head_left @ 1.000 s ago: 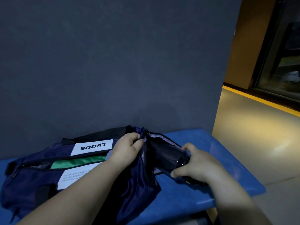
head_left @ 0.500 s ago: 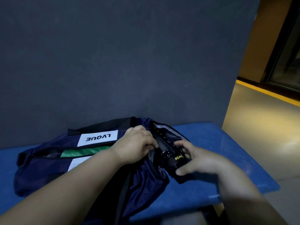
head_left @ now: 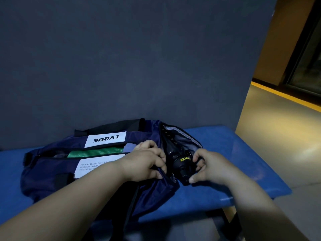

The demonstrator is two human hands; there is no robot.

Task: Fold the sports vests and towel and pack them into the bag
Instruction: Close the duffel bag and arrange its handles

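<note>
A navy duffel bag (head_left: 52, 173) with white labels lies on a blue bench (head_left: 234, 162). Green fabric (head_left: 93, 152) shows through its half-open top zip. A dark bottle (head_left: 178, 159) with yellow lettering lies in the bag's open end pocket, its cap end sticking out toward me. My left hand (head_left: 147, 164) grips the pocket's left edge. My right hand (head_left: 208, 167) holds the bottle's cap end, thumb below and fingers curled over it. No towel is visible.
A dark grey wall (head_left: 121, 58) stands right behind the bench. The bench's right end lies at about (head_left: 278, 188), with a lit floor (head_left: 286, 145) and a yellow line beyond. A black strap (head_left: 107, 126) runs along the bag's far side.
The bottle has gone deeper into the end pocket, pushed by my right hand. My left hand shifted its grip down the pocket's edge. The camera has turned slightly.
</note>
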